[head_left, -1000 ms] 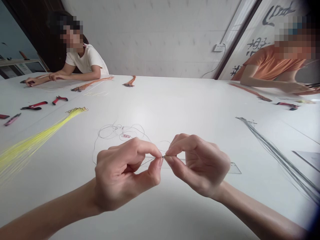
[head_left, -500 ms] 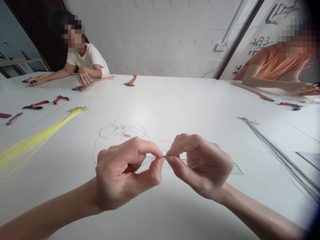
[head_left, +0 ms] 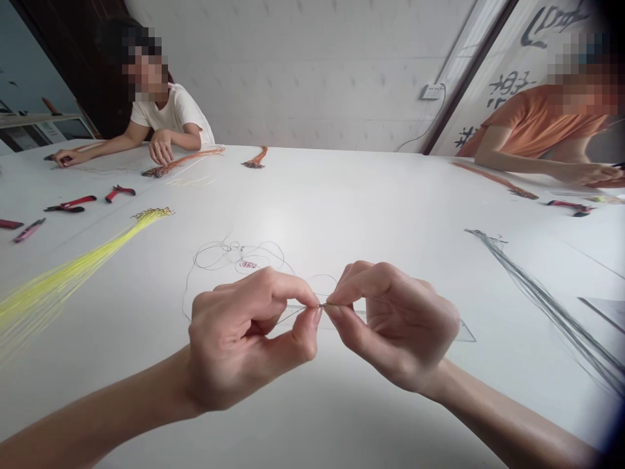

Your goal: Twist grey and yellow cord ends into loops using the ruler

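Thumb and forefinger of my left hand pinch a thin grey cord, which slants down behind the fingers. Opposite it, my right hand is closed in a pinch on the cord's end, where a tiny dark piece shows between the two sets of fingertips. The fingertips of both hands nearly meet. Loose loops of thin cord lie on the table behind my left hand, with a small red-printed tag among them. A clear ruler lies flat beneath my hands, mostly hidden by them.
A yellow cord bundle lies left, a grey cord bundle right. Red-handled pliers and more pliers rest at the left. Two people sit across the white table, with orange cord bundles near them.
My hands keep the same pinch on the cord, almost still. The whole view has shifted very slightly.
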Action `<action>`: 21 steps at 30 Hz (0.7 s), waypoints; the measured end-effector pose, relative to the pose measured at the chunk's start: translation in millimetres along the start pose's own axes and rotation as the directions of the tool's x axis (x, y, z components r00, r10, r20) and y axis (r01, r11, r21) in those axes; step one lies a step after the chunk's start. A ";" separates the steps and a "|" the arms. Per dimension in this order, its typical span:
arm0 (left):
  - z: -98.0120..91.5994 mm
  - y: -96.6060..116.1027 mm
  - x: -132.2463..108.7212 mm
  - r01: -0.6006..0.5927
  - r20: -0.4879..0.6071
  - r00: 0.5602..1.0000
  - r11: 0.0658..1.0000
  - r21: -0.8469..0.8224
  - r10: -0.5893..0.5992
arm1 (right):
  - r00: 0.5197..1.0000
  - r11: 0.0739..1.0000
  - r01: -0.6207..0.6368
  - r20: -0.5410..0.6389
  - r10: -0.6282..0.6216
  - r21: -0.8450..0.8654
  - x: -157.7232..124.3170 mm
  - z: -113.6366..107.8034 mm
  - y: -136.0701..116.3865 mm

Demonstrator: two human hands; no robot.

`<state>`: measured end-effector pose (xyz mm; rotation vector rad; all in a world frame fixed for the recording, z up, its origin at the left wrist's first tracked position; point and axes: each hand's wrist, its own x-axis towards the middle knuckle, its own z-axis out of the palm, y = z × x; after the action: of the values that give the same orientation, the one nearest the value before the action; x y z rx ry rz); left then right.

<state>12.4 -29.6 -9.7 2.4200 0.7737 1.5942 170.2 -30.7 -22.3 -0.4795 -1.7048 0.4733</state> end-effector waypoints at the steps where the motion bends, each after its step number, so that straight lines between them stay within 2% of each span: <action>1: 0.0 -0.4 -0.2 -0.001 -0.001 1.000 1.000 -0.004 0.001 | 1.000 1.000 0.002 0.001 -0.002 0.000 0.2 0.2 0.2; 12: -0.5 -1.2 -0.1 0.008 0.018 1.000 0.997 -0.073 -0.006 | 1.000 1.000 -0.006 0.008 0.006 -0.004 -0.5 -0.8 -0.7; 21: -0.2 -3.2 -0.7 0.011 0.022 1.000 0.999 -0.042 -0.010 | 1.000 1.000 -0.020 0.008 0.020 -0.008 -0.8 -0.5 0.0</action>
<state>11.0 -27.3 -11.5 2.3962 0.7398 1.5617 170.9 -31.2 -22.8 -0.5008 -1.7115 0.4836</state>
